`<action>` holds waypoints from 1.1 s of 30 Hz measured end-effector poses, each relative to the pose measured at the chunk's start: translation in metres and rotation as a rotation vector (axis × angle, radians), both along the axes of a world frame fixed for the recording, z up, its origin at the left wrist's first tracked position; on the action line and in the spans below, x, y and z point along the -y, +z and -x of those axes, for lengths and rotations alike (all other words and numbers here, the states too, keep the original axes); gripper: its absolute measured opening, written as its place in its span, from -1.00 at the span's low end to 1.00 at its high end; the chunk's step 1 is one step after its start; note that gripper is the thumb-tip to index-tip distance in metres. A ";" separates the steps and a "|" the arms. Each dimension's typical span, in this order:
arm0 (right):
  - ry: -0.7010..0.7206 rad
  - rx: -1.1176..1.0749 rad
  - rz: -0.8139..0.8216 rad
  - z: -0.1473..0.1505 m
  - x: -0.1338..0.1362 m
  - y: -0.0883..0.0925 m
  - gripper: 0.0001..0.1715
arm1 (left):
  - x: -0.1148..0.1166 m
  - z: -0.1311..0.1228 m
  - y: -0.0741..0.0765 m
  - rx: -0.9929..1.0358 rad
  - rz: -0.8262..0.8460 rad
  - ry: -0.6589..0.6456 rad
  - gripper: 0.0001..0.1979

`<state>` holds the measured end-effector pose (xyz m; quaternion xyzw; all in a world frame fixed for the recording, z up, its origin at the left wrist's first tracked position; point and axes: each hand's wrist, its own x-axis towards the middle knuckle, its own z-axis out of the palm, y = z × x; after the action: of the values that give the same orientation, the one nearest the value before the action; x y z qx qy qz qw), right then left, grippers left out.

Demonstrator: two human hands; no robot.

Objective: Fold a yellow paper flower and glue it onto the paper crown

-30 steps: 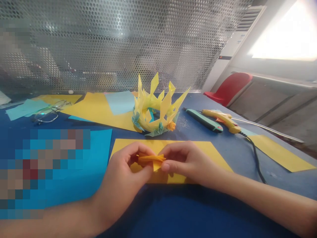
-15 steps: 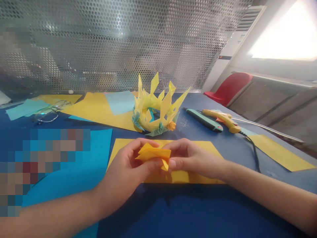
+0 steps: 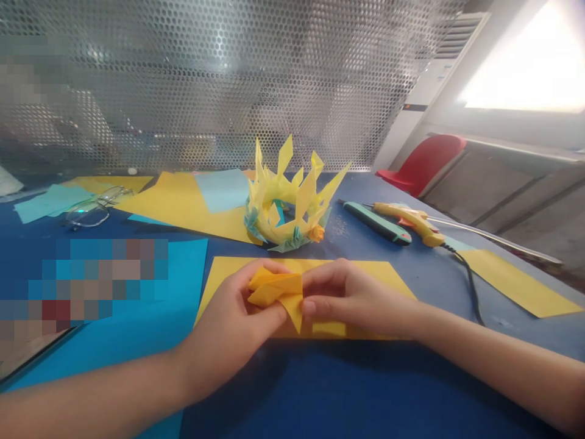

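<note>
A small folded piece of orange-yellow paper (image 3: 276, 289) is held between both hands, above a yellow paper sheet (image 3: 365, 271) on the blue table. My left hand (image 3: 244, 314) wraps round its left side, with the thumb below and the fingers behind. On the right edge of the fold, my right hand (image 3: 345, 299) pinches with thumb and fingertips; part of its grip is hidden behind the paper. Just beyond the hands stands a yellow paper crown (image 3: 299, 198) with pointed tips, teal folded pieces round its base and an orange paper flower (image 3: 316, 233).
Right of the crown lie a teal utility knife (image 3: 377, 222) and a yellow glue gun (image 3: 409, 221) with a black cord. Eyeglasses (image 3: 89, 214) and coloured paper lie left. A blue sheet (image 3: 137, 329) is under my left forearm. A perforated metal panel (image 3: 205, 85) rises behind.
The folded paper has turned and shifted slightly left, and its lower pointed flap now shows wider. The right fingertips have moved a little left with it.
</note>
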<state>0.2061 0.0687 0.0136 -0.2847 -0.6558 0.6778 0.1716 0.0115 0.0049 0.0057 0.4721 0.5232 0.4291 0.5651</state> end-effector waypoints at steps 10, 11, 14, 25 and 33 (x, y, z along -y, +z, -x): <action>-0.037 0.036 -0.070 0.003 0.003 -0.001 -0.54 | 0.001 -0.002 0.001 0.038 -0.047 -0.032 -0.87; -0.043 0.042 -0.083 0.003 0.004 0.000 -0.55 | 0.000 -0.002 0.001 0.026 -0.046 -0.042 -0.88; -0.069 0.050 -0.118 0.005 0.004 0.002 -0.55 | -0.001 -0.002 0.001 0.017 -0.043 -0.079 -0.89; -0.225 0.054 -0.133 0.010 0.006 0.000 -0.52 | 0.003 -0.002 0.002 0.003 -0.056 -0.091 -0.70; -0.307 0.086 -0.167 0.012 0.006 0.004 -0.56 | 0.003 -0.001 0.003 0.162 -0.004 -0.112 -0.65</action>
<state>0.1945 0.0624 0.0175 -0.3952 -0.6653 0.5740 0.2678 0.0124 0.0017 0.0092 0.4655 0.4479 0.4346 0.6276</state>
